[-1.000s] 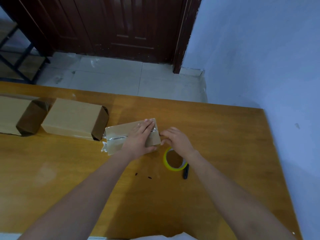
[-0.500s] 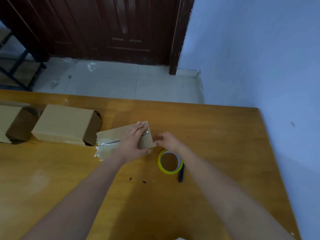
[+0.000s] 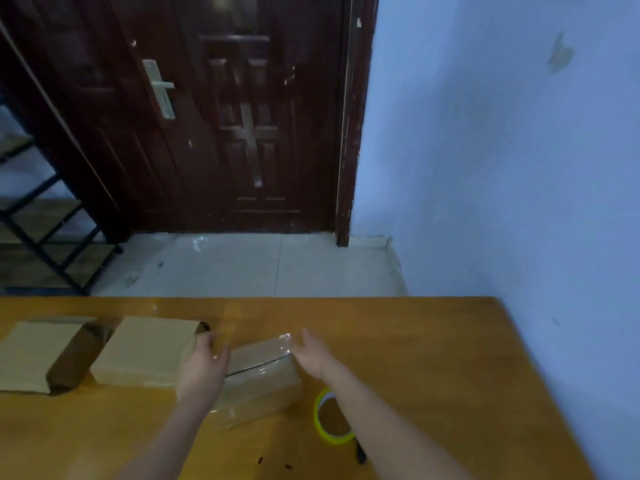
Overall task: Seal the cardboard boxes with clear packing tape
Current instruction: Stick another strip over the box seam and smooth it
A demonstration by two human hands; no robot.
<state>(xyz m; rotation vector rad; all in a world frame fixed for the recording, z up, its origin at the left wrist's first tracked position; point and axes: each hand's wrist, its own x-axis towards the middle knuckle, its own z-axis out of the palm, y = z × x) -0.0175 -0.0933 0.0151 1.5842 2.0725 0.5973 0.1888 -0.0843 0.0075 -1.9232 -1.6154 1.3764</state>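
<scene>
A small cardboard box (image 3: 259, 379) wrapped in clear tape lies on the wooden table (image 3: 433, 358), its top seam taped. My left hand (image 3: 202, 370) rests at the box's left end with fingers straight. At the box's right end my right hand (image 3: 313, 353) lies with fingers extended along the side. The roll of clear tape with a yellow core (image 3: 330, 417) sits flat just right of the box, partly under my right forearm. A dark pen-like tool (image 3: 361, 453) lies beside the roll.
Two more cardboard boxes lie to the left: one (image 3: 149, 348) right beside my left hand, another (image 3: 38, 355) at the table's left edge with an open dark end. A blue wall borders the table's right side. A dark door stands beyond the floor.
The camera has tilted up. My left hand slid from the box's top to its left end; my right hand moved to the right end, and the box now sits turned slightly.
</scene>
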